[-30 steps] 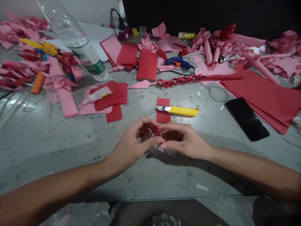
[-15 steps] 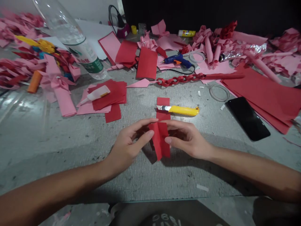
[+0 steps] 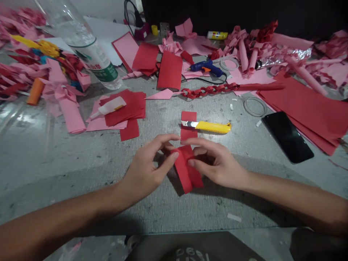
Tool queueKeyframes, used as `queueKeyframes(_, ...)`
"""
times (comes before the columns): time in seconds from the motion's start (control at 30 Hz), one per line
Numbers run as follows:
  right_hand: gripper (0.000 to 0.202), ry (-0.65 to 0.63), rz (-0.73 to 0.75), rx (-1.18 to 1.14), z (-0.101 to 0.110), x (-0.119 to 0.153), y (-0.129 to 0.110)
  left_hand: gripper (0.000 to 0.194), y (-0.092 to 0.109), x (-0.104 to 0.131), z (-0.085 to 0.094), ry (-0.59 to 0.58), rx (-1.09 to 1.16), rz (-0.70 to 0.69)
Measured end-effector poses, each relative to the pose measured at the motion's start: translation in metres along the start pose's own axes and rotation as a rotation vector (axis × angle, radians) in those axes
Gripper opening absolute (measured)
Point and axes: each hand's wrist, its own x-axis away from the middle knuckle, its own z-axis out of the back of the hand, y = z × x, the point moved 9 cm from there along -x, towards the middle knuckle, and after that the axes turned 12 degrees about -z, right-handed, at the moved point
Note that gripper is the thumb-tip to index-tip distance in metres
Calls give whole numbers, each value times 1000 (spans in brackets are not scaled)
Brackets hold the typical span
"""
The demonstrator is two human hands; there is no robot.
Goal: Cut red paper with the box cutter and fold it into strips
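Note:
A creased piece of red paper (image 3: 185, 168) is held between my two hands, above the grey table. My left hand (image 3: 149, 161) pinches its left side, thumb on top and fingers behind. On the other side my right hand (image 3: 220, 163) grips the right part, with the thumb on its face and the fingers partly hidden behind. Just beyond my fingertips lies a red paper strip (image 3: 189, 116), with a yellow utility knife (image 3: 213, 127) across it, its blade out to the left.
Red paper pieces (image 3: 130, 105) with a white glue bottle (image 3: 112, 107) lie left. A phone (image 3: 288, 137) and red sheets (image 3: 312, 105) are right. Behind are a paper chain (image 3: 209, 90), a blue glue gun (image 3: 208, 67), a plastic bottle (image 3: 92, 54) and pink scraps.
The red paper has tilted, its lower end swinging to the right and nearer to me. Both hands still hold it, with their fingers slightly shifted.

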Motion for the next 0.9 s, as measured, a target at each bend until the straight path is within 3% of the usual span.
queueKeyframes(0.23,20,7,151,423,-9,8,-16,32,1,-8,-10,-152,-247,-155)
queueKeyframes(0.47,28,8,419,876,-28,21,-20,37,4,-9,-20,-243,-448,-295)
queueKeyframes(0.67,28,96,564,980,-27,24,-31,29,6,-9,-19,-241,-415,-306)
queueKeyframes(0.9,19,10,611,937,-28,22,-26,12,7,-12,-11,-208,-432,-309)
